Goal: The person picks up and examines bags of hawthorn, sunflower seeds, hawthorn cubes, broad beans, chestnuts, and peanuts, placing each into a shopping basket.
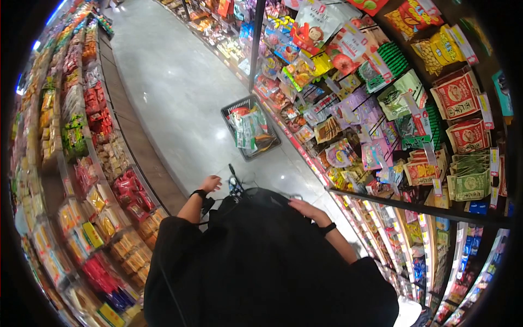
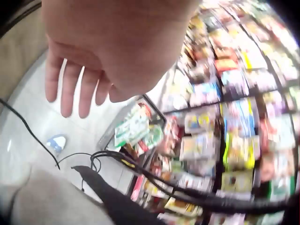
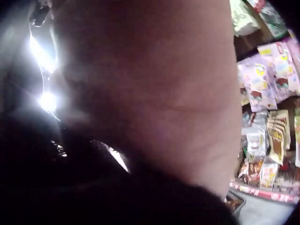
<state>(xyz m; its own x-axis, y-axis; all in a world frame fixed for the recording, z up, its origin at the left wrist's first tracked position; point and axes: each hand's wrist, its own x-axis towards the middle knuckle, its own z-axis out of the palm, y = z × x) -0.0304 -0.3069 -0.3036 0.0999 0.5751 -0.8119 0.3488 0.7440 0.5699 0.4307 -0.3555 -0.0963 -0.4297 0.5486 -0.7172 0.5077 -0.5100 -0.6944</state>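
Observation:
My left hand (image 1: pixel 211 183) hangs over the aisle beside my body, its fingers loose and holding nothing. In the left wrist view the left hand (image 2: pixel 108 51) shows its fingers extended and a little apart. My right hand (image 1: pixel 308 209) lies at the side of the black top (image 1: pixel 261 245), fingers fairly straight. Skin of the right hand (image 3: pixel 159 89) fills much of the right wrist view, with its fingertips hidden. Ahead on the floor stands a black shopping basket (image 1: pixel 265 154), with green-and-white packets (image 1: pixel 248 131) and a red packet inside.
Shelves of bagged snacks (image 1: pixel 348 109) rise on the right, close to the basket. On the left runs a long shelf of packaged goods (image 1: pixel 98 120). Grey floor (image 1: pixel 163 71) stretches between them. Black cables (image 2: pixel 154 176) hang near my left arm.

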